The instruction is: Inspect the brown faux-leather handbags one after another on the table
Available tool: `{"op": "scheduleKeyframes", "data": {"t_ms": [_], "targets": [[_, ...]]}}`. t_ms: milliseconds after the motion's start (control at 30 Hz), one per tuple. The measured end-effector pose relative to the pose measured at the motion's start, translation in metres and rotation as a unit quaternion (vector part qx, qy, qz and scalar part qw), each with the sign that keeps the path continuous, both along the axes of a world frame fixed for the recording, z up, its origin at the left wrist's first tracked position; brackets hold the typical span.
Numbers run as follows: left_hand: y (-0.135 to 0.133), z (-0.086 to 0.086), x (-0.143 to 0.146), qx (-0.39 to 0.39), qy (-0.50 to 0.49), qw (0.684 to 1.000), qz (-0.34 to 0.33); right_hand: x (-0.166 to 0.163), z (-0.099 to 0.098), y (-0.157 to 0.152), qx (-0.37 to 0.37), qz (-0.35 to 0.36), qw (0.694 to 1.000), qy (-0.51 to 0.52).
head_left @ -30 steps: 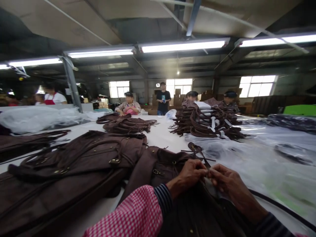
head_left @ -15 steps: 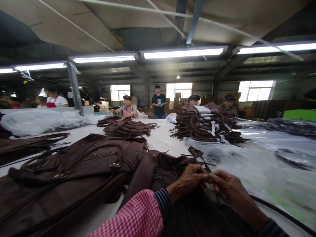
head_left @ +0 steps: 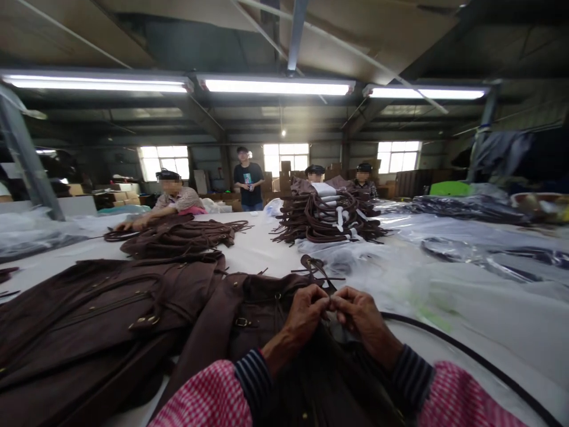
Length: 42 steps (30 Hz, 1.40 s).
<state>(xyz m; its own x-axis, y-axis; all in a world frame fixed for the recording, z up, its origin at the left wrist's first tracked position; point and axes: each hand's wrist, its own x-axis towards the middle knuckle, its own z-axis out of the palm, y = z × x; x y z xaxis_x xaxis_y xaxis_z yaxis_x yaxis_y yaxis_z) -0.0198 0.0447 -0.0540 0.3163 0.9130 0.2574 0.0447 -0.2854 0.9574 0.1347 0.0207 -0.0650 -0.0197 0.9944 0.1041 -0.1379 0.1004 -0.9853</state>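
Note:
A dark brown bag (head_left: 258, 350) with a small brass buckle (head_left: 241, 322) lies in front of me, partly under my forearms. Over its upper edge, my left hand (head_left: 299, 317) is closed in a pinch. My right hand (head_left: 367, 323) pinches too, and the fingertips of both hands meet. Whatever lies between them is too small and covered to make out. Just beyond the fingers, a brown strap with a rounded leather end (head_left: 315, 264) rests on the white table. A long dark strap (head_left: 466, 350) curves away to the right of my right hand.
More brown bags (head_left: 89, 320) are piled at left. A tall stack of brown bags with white wrapping (head_left: 329, 207) stands ahead. Clear plastic bags (head_left: 498, 302) cover the right side. Across the table, a co-worker (head_left: 173, 196) reaches over a bag pile (head_left: 178, 237); other people are further back.
The view has swung to the right, so both hands appear nearer the middle. My fingertips stay pinched together. The co-worker across the table leans further over the bags.

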Motion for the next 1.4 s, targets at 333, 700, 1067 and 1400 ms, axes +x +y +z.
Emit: {"op": "scheduleKeyframes", "data": {"t_ms": [333,700,1067,1400], "targets": [[0.002,0.005,-0.005,0.03,0.065,0.997,-0.019,0.0,0.004,-0.001,0.014,0.014,1.0,0.019],[-0.001,0.063,-0.037,0.213,0.411,0.867,-0.184,0.024,0.014,0.007,0.031,-0.07,0.996,-0.049],[-0.024,0.088,-0.038,0.259,0.531,0.761,-0.267,0.029,0.011,0.013,0.084,-0.09,0.981,-0.152],[-0.038,0.041,-0.032,0.337,0.548,0.742,-0.186,0.023,0.016,-0.015,0.139,-0.047,0.92,-0.363]]}}
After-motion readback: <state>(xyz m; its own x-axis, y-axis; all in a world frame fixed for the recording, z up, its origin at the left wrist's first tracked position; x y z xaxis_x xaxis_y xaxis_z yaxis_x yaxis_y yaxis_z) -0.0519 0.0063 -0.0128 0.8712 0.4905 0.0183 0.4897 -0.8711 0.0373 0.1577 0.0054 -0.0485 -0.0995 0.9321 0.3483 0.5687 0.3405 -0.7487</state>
